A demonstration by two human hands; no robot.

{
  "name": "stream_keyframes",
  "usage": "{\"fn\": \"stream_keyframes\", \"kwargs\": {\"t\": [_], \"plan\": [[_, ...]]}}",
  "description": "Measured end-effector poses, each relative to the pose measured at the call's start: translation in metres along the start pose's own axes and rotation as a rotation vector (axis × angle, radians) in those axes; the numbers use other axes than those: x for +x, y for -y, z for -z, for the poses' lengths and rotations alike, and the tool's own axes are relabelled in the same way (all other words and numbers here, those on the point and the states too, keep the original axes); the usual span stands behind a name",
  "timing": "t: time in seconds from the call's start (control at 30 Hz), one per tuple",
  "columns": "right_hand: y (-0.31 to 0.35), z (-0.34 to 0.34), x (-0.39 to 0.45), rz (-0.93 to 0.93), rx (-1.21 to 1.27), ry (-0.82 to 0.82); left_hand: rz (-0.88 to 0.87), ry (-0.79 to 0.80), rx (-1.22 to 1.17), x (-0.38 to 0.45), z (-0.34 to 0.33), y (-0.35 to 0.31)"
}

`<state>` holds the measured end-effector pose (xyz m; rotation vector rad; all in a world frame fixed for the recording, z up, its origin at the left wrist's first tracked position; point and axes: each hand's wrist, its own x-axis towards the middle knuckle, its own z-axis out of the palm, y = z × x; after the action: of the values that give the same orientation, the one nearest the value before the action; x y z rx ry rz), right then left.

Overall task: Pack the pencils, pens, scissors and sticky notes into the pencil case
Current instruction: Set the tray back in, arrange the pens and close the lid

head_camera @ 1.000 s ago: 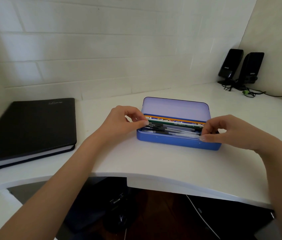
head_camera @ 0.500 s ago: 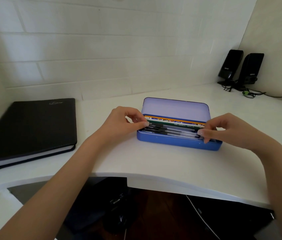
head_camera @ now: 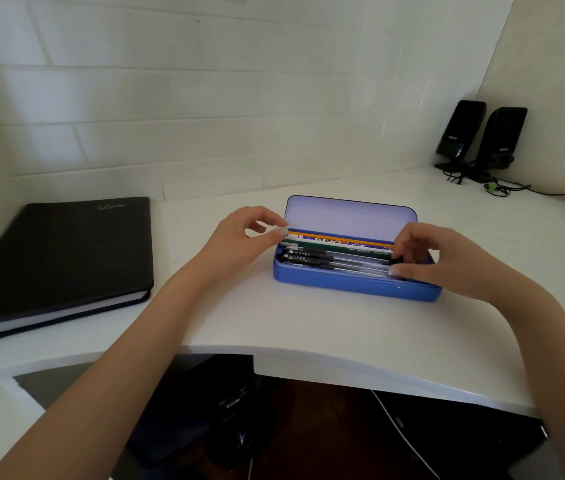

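Observation:
The blue pencil case (head_camera: 353, 285) lies in the middle of the white desk with its lid (head_camera: 350, 216) standing up at the back. Inside lie several black-and-clear pens (head_camera: 336, 264) at the front, with a green pencil (head_camera: 338, 247) and an orange pencil (head_camera: 339, 239) behind them. My left hand (head_camera: 239, 244) is at the case's left end, thumb and forefinger tips close together by the pencils' ends. I cannot see whether they grip anything. My right hand (head_camera: 447, 263) pinches the pens' right ends between thumb and fingers and hides that corner of the case.
A black notebook (head_camera: 62, 258) lies on the desk at the left. Two black speakers (head_camera: 481, 136) with cables stand in the far right corner. The white brick wall runs close behind the case. The desk's curved front edge (head_camera: 308, 355) is just below my arms.
My left fingertips have lifted from the pens' left ends up to the back left corner of the case. My right hand has shifted slightly along the pens' right ends.

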<state>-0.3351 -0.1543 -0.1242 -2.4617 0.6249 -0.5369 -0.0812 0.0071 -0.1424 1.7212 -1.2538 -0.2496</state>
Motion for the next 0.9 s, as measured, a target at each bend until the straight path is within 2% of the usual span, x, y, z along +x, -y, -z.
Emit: {"fn": "stream_keyframes", "kwargs": {"t": [0.17, 0.27, 0.33, 0.5, 0.73, 0.9], "plan": [[0.0023, -0.0071, 0.0034, -0.028, -0.043, 0.004, 0.054, 0.012, -0.082, 0.0004, -0.0006, -0.0004], [0.0013, -0.0017, 0.0025, -0.041, -0.005, -0.154, 0.095, 0.019, -0.101, -0.0003, -0.0018, -0.0004], [-0.0025, 0.0014, 0.0029, -0.072, -0.089, -0.244, 0.113, 0.028, -0.102, -0.0011, -0.0029, -0.0005], [-0.0048, -0.0027, 0.0046, -0.11, -0.132, -0.155, 0.128, 0.038, -0.094, -0.0002, -0.0034, 0.0014], [0.0007, 0.0019, 0.0022, -0.058, -0.012, -0.144, 0.134, 0.051, -0.138, 0.0005, -0.0057, 0.0014], [0.0036, -0.0079, 0.0047, -0.06, -0.041, -0.112, 0.123, 0.057, -0.12, 0.0016, -0.0066, 0.0037]]}}
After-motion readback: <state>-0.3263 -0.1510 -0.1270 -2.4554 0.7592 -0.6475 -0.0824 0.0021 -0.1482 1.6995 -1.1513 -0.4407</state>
